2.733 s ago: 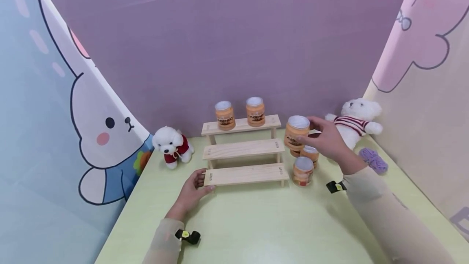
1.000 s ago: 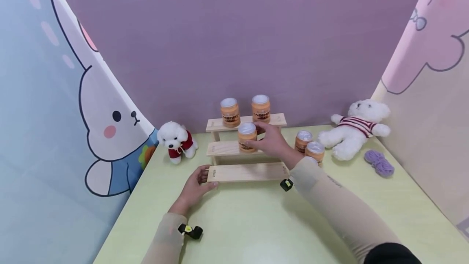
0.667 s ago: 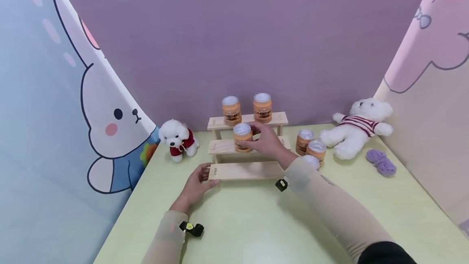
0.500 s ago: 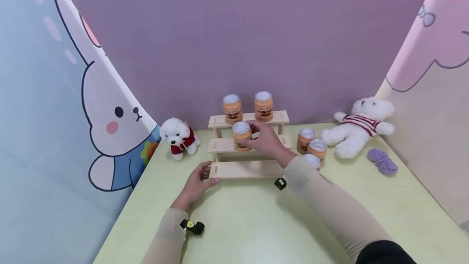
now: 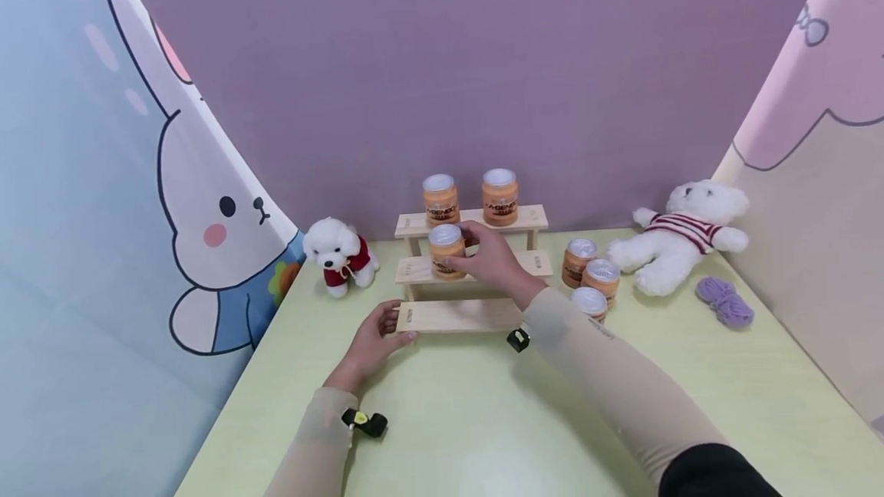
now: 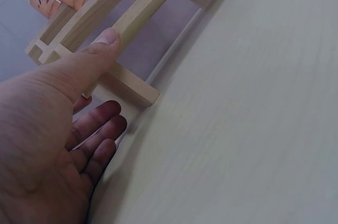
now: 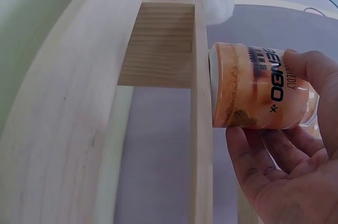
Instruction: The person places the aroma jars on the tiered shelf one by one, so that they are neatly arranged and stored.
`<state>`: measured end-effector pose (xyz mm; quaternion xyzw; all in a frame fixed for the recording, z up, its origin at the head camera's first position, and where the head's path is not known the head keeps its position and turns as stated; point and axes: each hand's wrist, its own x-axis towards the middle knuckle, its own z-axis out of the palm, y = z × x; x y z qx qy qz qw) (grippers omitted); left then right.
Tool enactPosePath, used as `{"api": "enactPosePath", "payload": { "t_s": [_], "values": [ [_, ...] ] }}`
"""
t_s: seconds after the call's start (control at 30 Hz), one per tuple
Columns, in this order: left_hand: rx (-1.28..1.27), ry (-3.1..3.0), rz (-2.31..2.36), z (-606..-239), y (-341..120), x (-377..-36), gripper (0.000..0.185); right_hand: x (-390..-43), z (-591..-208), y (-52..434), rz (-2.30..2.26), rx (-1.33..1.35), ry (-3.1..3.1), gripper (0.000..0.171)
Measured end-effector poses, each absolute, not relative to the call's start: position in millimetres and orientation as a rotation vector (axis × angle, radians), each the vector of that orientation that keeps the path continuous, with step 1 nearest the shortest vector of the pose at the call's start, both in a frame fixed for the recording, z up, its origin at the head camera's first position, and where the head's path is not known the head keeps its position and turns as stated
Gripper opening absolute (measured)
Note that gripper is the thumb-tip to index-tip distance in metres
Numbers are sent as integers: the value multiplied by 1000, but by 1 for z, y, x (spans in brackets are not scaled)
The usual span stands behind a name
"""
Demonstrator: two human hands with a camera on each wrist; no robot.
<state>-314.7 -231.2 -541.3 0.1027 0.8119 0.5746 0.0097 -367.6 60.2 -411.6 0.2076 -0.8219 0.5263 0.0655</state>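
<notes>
A three-tier wooden display stand (image 5: 470,316) stands on the table. My left hand (image 5: 371,342) holds the left end of its lowest step; in the left wrist view the thumb lies on the step's edge while several fingers extend past the leg. With my right hand (image 5: 493,258) I grip an orange jar (image 5: 446,253) with a clear lid, thumb on one side and fingers on the other. The jar is upright at the left part of the middle step, its base against the board in the right wrist view. Two matching jars, a left one (image 5: 440,202) and a right one (image 5: 500,198), sit on the top step.
Right of the stand, three more jars (image 5: 578,265) are grouped on the table (image 5: 449,420). Beyond them are a white plush bear (image 5: 684,230) and a purple yarn skein (image 5: 724,302). A plush dog (image 5: 336,255) stands left. A purple backdrop (image 5: 442,75) rises behind.
My right hand has carried the jar from beside the stand leftward onto the middle step, with little movement in the last half second. The left hand has kept its place at the stand.
</notes>
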Motion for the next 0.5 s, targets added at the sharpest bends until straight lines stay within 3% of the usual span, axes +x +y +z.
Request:
{"api": "enactPosePath", "payload": {
  "t_s": [0.5],
  "values": [
    [318,2551,1785,-543,-230,-316,73,-368,-416,55,1613,582,-2458,65]
  ]
}}
